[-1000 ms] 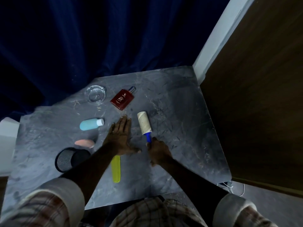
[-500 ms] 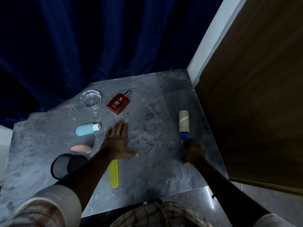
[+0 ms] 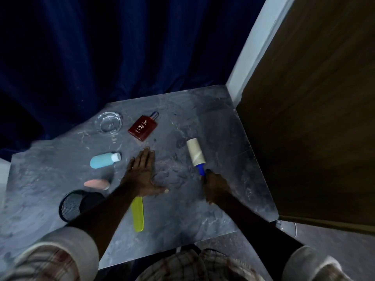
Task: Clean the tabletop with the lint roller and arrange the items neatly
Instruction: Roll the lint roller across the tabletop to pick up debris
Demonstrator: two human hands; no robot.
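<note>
Right hand (image 3: 216, 184), fingers wrapped round lint roller (image 3: 195, 154) handle on bench (image 3: 233, 179); left hand (image 3: 142, 175) flat, fingers pressed together, thumb splayed.

Dark blue curtain (image 3: 113, 47) filled the upper left and top of frame. White wall strip (image 3: 251, 49) ran diagonally at upper right, brown wood panel (image 3: 316, 118) beside it down the right edge. Grey floor (image 3: 328, 240) showed at lower right. Plaid shirt (image 3: 194, 266) was at bottom centre, cuffed sleeves in both bottom corners.
</note>
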